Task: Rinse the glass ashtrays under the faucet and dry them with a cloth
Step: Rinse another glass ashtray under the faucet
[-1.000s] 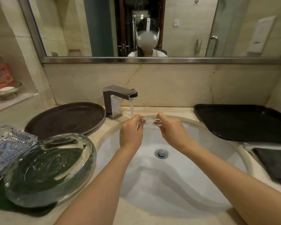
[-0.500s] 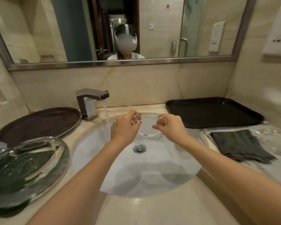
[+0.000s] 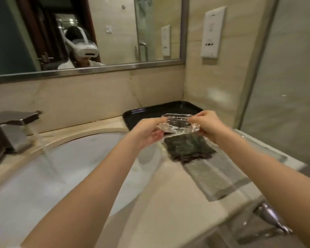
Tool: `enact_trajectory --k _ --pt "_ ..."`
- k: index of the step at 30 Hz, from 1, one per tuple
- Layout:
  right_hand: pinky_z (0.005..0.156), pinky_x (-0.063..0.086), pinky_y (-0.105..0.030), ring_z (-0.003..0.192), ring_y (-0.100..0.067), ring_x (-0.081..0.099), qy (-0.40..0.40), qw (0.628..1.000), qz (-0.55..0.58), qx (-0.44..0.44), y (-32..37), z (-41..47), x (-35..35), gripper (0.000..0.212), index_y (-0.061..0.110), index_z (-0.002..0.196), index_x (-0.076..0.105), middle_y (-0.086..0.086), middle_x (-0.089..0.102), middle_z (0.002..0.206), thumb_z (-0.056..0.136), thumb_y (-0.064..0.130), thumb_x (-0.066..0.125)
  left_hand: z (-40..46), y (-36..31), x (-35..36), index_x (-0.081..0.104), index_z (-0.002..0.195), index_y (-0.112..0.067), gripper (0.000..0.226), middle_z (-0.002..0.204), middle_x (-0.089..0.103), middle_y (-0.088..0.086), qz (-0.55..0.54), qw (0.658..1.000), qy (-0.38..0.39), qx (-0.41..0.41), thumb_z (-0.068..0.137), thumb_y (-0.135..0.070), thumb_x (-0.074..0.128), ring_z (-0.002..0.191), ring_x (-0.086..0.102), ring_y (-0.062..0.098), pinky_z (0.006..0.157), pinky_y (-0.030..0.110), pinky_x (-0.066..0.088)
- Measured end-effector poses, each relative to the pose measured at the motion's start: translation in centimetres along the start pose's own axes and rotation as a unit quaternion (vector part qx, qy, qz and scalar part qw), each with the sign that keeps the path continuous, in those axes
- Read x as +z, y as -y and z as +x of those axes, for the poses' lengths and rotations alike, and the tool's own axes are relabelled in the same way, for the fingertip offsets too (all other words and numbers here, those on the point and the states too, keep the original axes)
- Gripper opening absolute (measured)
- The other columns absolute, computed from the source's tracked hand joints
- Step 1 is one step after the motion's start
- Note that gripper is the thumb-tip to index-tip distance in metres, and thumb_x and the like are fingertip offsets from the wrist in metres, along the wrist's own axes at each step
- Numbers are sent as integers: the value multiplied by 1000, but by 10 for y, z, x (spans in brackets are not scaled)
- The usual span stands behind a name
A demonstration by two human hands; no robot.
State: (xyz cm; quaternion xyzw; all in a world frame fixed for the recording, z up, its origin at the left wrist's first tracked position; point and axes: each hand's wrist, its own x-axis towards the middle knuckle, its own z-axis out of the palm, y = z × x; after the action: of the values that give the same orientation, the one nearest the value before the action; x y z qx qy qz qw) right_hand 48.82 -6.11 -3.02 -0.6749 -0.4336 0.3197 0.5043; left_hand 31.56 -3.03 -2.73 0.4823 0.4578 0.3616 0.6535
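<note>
A small clear glass ashtray [image 3: 178, 124] hangs in the air to the right of the sink [image 3: 43, 176], above a dark folded cloth [image 3: 188, 148] on the counter. My left hand [image 3: 148, 130] pinches its left edge and my right hand [image 3: 207, 123] pinches its right edge. Far to the left, the square metal faucet [image 3: 11, 129] runs, its stream falling into the basin.
A black rectangular tray [image 3: 150, 113] lies behind the ashtray against the back wall. A wall with a white socket panel [image 3: 211, 33] closes the right side. A metal handle [image 3: 270, 217] sticks out below the counter's front edge. The image is blurred.
Both hands have carried the ashtray out of the water stream and rightward, from above the basin to above the cloth. My view has swung right; the water keeps running.
</note>
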Motion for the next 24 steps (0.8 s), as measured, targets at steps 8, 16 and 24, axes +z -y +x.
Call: enact_trajectory --k 8,16,24 --pt "42 29 -21 53 -11 38 -28 994 -110 3 -39 37 -95 41 8 137 42 1 50 76 99 21 44 35 16 107 57 116 6 28 76 59 9 93 994 59 27 89 -1 59 51 61 9 43 14 47" --pt "103 36 -33 128 -25 44 -39 954 -297 -15 -59 70 -99 38 14 135 49 -6 49 140 99 15 36 47 29 129 52 116 12 25 101 65 24 69 997 32 -21 93 4 51 67 66 19 55 17 51" --pt "50 38 -24 54 -8 46 -30 941 -335 -32 -73 80 -102 44 19 138 46 -10 53 134 94 11 40 50 34 124 48 126 6 35 103 62 19 92 995 46 -14 93 -2 54 63 63 16 59 20 54"
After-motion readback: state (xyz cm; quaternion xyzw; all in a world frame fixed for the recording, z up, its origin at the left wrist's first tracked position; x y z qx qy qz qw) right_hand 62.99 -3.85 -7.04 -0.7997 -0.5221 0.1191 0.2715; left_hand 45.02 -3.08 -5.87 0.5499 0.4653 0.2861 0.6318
